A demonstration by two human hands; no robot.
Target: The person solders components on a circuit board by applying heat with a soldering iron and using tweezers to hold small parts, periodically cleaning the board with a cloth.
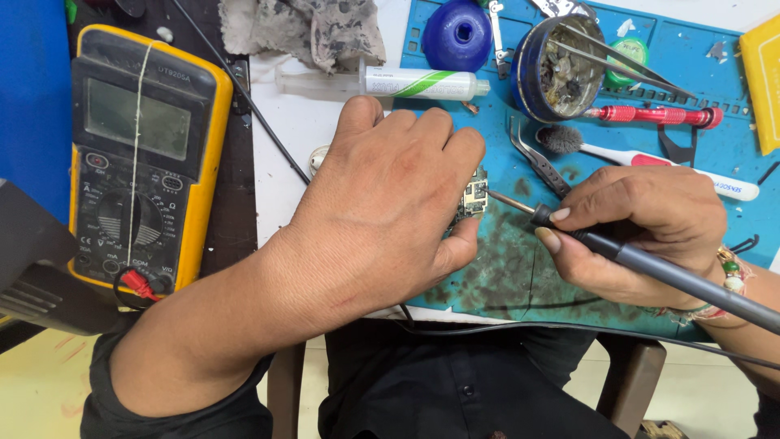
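My left hand (390,191) lies palm down on a blue work mat (520,276), its fingers and thumb pinning a small circuit board (473,197) that is mostly hidden beneath it. My right hand (642,232) grips a dark soldering iron (650,264) like a pen. The iron's metal tip (508,202) points left and touches the edge of the board. The iron's cable runs off toward the lower right.
A yellow multimeter (138,154) lies at the left. Behind the hands are a white syringe tube (422,83), a blue round lid (459,34), a tin of scrap with tweezers (561,65), a red screwdriver (650,115), a brush (650,162), curved tweezers (536,158) and a rag (309,28).
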